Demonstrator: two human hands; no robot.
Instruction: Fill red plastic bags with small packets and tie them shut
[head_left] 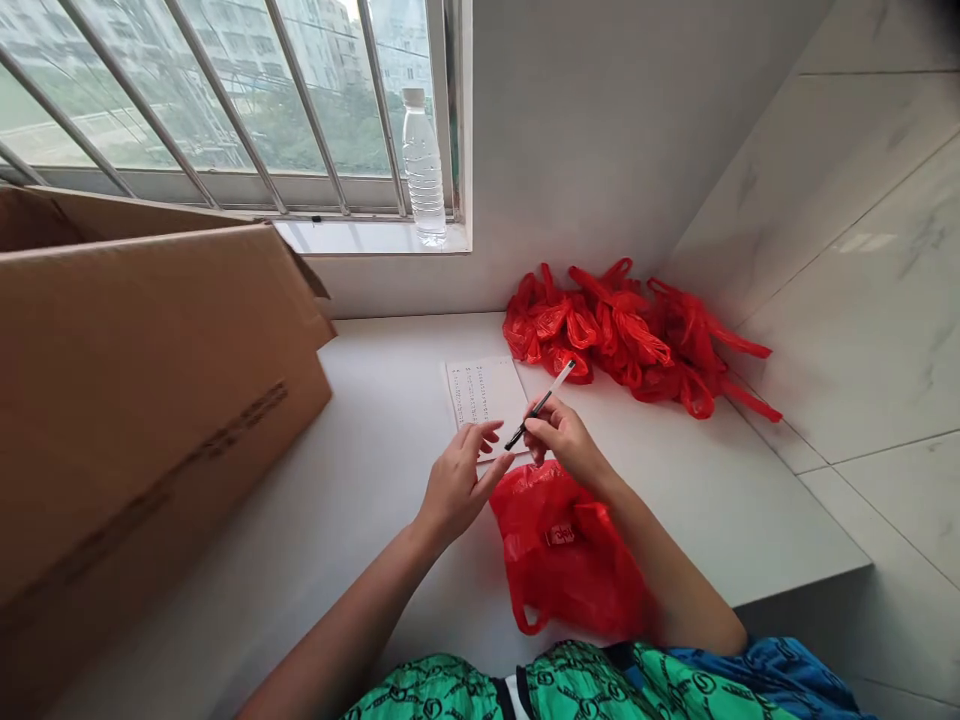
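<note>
Right hand (568,440): grip is clenched on a black-and-white pen (541,403), pinching it between thumb and fingers, with the black tip pointing toward the left hand.
Left hand (459,483): grip is released, with the fingers (487,430) reaching over the lower edge of the sheet; contact cannot be told.
Sheet of paper (486,395): lying flat on the white desk (360,430), just beyond the hands, showing columns of small writing.
Red plastic bag (562,550): lying crumpled on the desk beneath the right forearm, touching the sheet's lower edge.
Surroundings: a heap of red plastic bags (630,335) is lying against the wall, a cardboard box (150,420) is standing at left, and a water bottle (422,165) is standing on the window sill (360,237).
</note>
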